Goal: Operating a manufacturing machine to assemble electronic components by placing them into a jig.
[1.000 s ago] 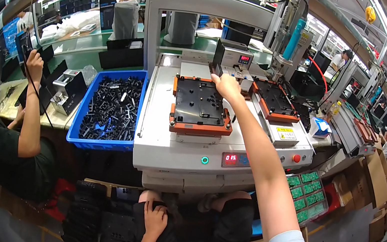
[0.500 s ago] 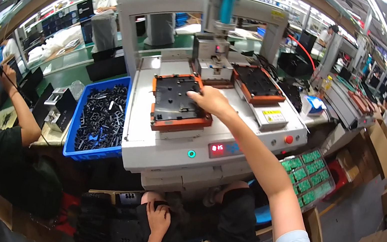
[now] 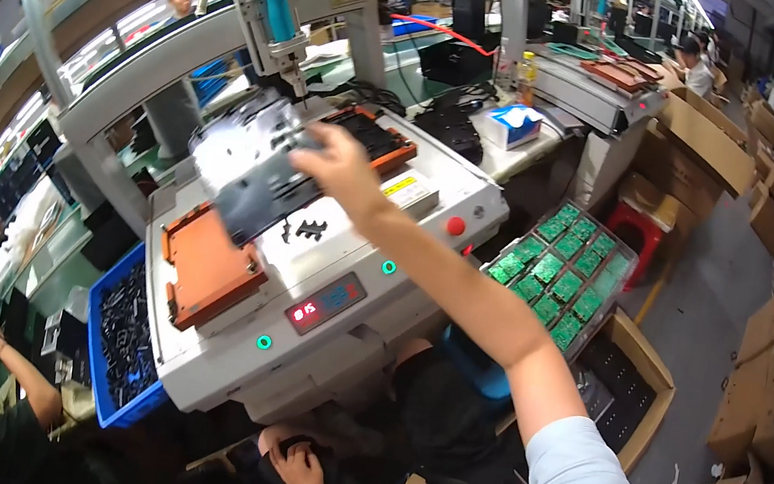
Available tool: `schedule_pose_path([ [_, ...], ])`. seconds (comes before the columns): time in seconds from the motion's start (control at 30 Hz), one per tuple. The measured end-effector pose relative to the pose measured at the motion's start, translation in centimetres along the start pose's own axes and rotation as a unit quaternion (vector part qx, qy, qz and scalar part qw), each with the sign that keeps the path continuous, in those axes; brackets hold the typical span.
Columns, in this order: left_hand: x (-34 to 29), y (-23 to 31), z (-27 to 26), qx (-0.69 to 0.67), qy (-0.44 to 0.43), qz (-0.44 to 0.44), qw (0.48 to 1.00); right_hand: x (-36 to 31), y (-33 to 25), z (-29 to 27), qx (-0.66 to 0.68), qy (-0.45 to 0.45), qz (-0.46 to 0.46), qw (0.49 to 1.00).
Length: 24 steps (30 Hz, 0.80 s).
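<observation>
Right hand gripping black panel by its right edge, thumb and fingers closed on it. Panel: flat, thin, glossy, tilted; upper part washed near-white by glare, lower part dark grey, small dark spots across it, finer detail blurred. It's held in the air above the white worktop, between the bare orange fixture at the worktop's left front corner and the second orange fixture toward the back edge. Small black clips lie near the front edge. Left hand rests on the knee, fingers loosely curled, gripping nothing visible.
</observation>
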State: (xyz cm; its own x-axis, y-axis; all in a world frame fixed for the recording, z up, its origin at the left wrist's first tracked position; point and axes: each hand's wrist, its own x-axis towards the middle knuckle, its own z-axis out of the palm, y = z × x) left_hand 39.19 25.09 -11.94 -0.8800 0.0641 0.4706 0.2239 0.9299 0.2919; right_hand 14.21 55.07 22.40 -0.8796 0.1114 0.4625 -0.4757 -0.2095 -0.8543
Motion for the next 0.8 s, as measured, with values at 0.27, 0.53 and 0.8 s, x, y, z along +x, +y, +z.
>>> schedule_pose_path([
  [0.27,1.4,0.2,1.4,0.013,-0.018,0.029,0.999,3.4,-2.6,-27.3,-0.18,0.318,-0.059,0.929],
  [0.53,3.5,3.3,-0.9,0.059,-0.03,0.016,0.998,8.8,8.0,-36.7,-0.273,0.331,0.092,0.898],
  [0.8,1.7,1.1,2.2,0.064,-0.077,0.007,0.995,11.1,13.1,-41.7,-0.664,0.131,0.03,0.736],
])
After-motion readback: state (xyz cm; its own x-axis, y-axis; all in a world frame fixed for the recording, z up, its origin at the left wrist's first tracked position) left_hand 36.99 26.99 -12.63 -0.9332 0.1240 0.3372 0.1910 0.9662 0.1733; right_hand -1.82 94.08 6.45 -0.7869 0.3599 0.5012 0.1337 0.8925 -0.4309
